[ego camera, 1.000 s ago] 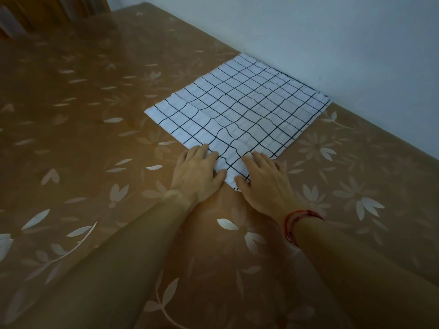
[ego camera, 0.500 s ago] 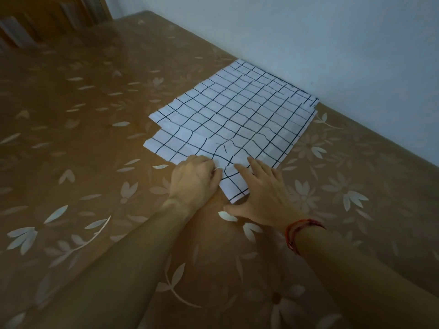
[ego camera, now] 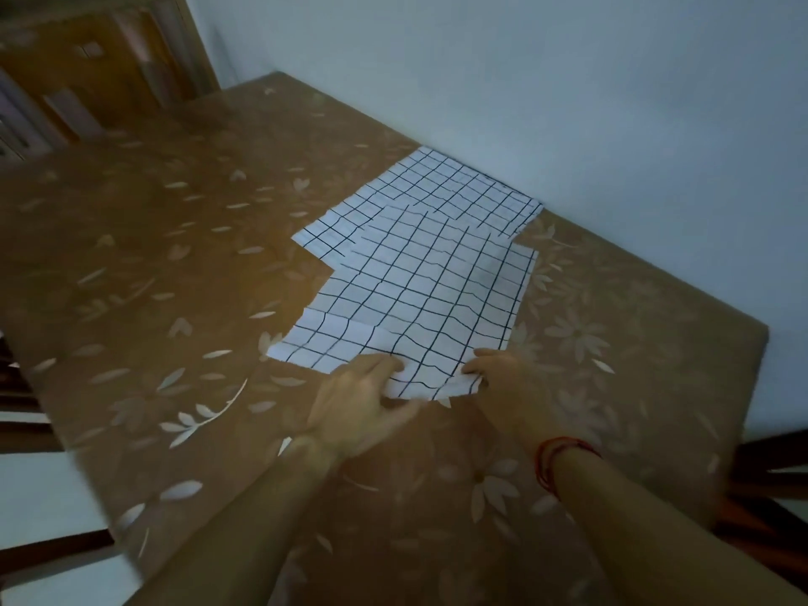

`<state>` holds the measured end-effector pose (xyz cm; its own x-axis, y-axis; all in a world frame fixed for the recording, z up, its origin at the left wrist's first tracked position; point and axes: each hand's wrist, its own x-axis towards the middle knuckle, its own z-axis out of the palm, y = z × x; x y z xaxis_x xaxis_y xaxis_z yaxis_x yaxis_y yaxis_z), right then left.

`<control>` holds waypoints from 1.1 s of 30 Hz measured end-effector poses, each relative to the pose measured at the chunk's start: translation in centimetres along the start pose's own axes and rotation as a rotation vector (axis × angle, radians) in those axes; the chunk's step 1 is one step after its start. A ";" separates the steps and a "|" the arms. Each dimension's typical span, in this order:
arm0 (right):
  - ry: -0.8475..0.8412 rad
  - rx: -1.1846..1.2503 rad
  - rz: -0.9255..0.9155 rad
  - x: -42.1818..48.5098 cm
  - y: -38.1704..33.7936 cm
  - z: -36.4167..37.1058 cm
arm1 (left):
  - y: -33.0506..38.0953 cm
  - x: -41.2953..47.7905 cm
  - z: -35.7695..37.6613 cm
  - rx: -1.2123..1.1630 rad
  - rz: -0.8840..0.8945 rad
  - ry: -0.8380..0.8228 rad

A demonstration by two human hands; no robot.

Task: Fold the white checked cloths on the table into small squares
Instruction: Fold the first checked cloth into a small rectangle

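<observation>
Two white cloths with a black check lie on the brown flowered table (ego camera: 175, 299). The upper cloth (ego camera: 419, 295) sits shifted toward me, partly covering the lower cloth (ego camera: 437, 190), which stays against the wall. My left hand (ego camera: 363, 408) pinches the near edge of the upper cloth, thumb under and fingers on top. To its right, my right hand (ego camera: 503, 382) grips the near right corner of that same cloth. The corner between my hands is slightly lifted and creased.
A pale wall (ego camera: 568, 102) runs along the far side of the table. The table's right edge (ego camera: 752, 387) and near left edge drop off to dark wooden chair parts. Wooden furniture (ego camera: 87, 80) stands at the far left.
Both hands went from lying flat on the cloths to taking hold of the top cloth's near corner. The top cloth has slid toward me, off the lower one.
</observation>
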<state>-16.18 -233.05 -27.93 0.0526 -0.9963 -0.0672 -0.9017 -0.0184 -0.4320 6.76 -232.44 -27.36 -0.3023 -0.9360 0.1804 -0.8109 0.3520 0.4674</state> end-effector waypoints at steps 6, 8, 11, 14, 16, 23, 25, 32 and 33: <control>0.000 0.123 0.095 -5.4 0.8 -2.7 | -1.6 -4.4 -1.0 0.201 -0.043 -0.069; -0.031 0.155 0.136 -7.1 1.2 -3.5 | -1.7 -5.5 -1.4 0.265 -0.084 -0.092; -0.002 0.265 0.209 -9.8 2.1 -4.4 | -1.7 -7.0 -2.0 0.321 -0.063 -0.109; -0.012 0.256 0.149 -12.6 3.4 -5.3 | -0.3 -8.7 -3.0 0.247 -0.081 -0.116; -0.027 0.256 0.141 -14.6 3.7 -6.0 | 1.0 -9.8 -3.8 0.169 -0.119 -0.126; -0.062 0.357 0.232 -19.5 4.6 -6.7 | 3.9 -13.5 -5.9 0.014 -0.275 -0.272; -0.065 0.315 0.259 -20.8 4.7 -6.6 | 4.8 -14.7 -6.6 -0.047 -0.274 -0.260; -0.070 0.215 0.384 -24.3 5.5 -5.1 | 5.6 -18.8 -8.1 -0.112 -0.347 -0.298; -0.074 0.229 0.364 -24.6 5.7 -4.9 | 5.7 -19.1 -8.2 -0.118 -0.344 -0.307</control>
<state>-24.73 -209.02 -24.28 -0.2129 -0.9256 -0.3131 -0.7492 0.3603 -0.5558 12.05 -212.47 -21.03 -0.1742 -0.9504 -0.2578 -0.8326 0.0024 0.5538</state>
